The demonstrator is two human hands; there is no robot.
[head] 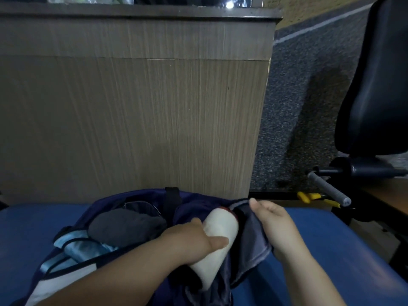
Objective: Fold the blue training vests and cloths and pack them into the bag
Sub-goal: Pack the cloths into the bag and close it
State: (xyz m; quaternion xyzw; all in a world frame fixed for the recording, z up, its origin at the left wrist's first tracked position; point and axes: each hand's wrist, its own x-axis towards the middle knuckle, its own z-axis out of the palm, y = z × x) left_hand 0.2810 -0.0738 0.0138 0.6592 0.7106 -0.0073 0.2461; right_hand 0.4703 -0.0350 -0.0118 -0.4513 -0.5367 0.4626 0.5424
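Nearest, at the near left corner of the blue padded table [331, 239], a white panel [66, 281] and a light-blue satin vest [81, 246] with dark trim spill over the left lip of the navy bag [194, 199]. The vest is bunched rather than flat, so it probably still needs folding. The left hand [194, 239] reaches across the bag's middle with its grip closed around a white roll [220, 225], thumb on the near side and the other fingers hidden behind. The roll looks like rolled cloth, though I cannot be sure. It lies slanted with its far end, which shows a dark red edge, aimed into the bag's right-hand opening, so it seems to be going in lengthwise to fit the narrow space. The right hand [273, 221] holds the grey lining flap [251, 237] at the bag's right side and draws it outward toward the table's right edge. Its thumb stands up and its fingers are hidden under the fabric, and the pull appears meant to keep the mouth open for the roll. A folded dark grey cloth [125, 226] already sits in the left half of the bag, beside a black strap [171, 199] at its far rim. The bag touches the table's far edge, against a wood-grain panel [132, 107]. On the floor to the right lie a yellow-handled tool [313, 198] and a black office chair [375, 85].
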